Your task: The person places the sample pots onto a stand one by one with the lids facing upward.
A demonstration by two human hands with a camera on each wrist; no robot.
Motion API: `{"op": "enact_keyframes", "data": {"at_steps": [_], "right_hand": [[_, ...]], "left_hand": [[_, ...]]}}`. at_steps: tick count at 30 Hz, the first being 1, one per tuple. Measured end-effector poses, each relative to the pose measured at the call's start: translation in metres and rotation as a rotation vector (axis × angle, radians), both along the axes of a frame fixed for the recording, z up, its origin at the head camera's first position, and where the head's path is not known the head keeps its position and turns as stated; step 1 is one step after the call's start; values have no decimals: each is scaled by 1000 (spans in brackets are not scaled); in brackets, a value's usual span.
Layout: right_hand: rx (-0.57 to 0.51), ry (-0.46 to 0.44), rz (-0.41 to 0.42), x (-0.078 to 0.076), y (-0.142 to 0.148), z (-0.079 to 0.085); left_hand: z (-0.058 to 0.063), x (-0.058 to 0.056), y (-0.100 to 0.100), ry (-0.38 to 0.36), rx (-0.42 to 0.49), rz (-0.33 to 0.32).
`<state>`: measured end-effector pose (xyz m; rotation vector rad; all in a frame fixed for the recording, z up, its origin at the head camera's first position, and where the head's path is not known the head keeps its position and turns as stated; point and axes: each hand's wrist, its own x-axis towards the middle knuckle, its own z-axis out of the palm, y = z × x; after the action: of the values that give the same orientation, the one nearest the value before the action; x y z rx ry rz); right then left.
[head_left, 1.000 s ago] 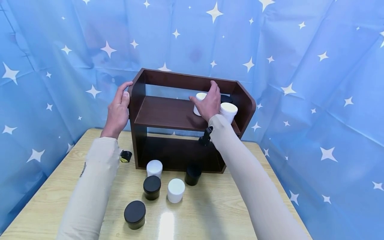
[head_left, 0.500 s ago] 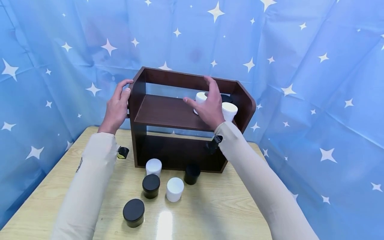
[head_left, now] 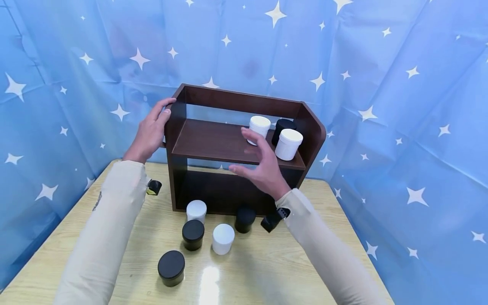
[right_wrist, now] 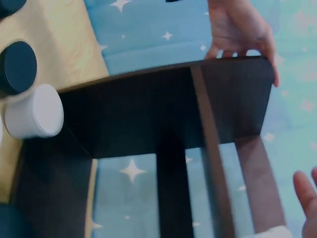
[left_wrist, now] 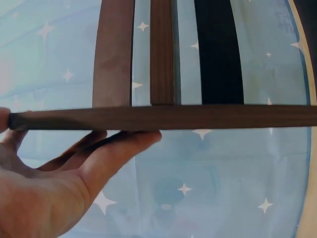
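Note:
My left hand [head_left: 150,129] rests against the outer face of the dark brown shelf's [head_left: 213,134] left side panel, one fingertip reaching over its edge. In the left wrist view, the thumb of that hand [left_wrist: 54,198] lies along the panel [left_wrist: 208,116]. My right hand [head_left: 264,169], fingers spread and holding nothing, hovers in front of the upper board. Behind its fingertips stands a white lidded jar [head_left: 260,125]. A black jar [head_left: 284,127] and another white jar [head_left: 289,145] stand upright at the upper board's right end; the black one is partly hidden.
On the wooden table [head_left: 305,262], before the shelf, stand a white jar [head_left: 196,210], a black jar [head_left: 192,234], a second white jar [head_left: 223,239], another black jar [head_left: 245,219] and a wider black one [head_left: 171,268]. A blue star-patterned curtain [head_left: 236,42] hangs behind.
My right hand has drawn back from the jars on the upper board, downward and toward me, uncovering them. My left hand has stayed at the side panel, its fingertips slightly farther over the edge.

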<state>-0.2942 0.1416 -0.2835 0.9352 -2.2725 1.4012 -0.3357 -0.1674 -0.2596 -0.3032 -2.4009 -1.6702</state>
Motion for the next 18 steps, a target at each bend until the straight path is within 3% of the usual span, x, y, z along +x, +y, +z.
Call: {"op": "enact_keyframes", "data": {"at_steps": [7, 18], "right_hand": [[-49, -100, 69, 15, 10, -43], [-8, -197, 82, 32, 18, -103]], "left_hand": [[-2, 0, -4, -24, 47, -60], [-2, -1, -4, -15, 42, -36]]}}
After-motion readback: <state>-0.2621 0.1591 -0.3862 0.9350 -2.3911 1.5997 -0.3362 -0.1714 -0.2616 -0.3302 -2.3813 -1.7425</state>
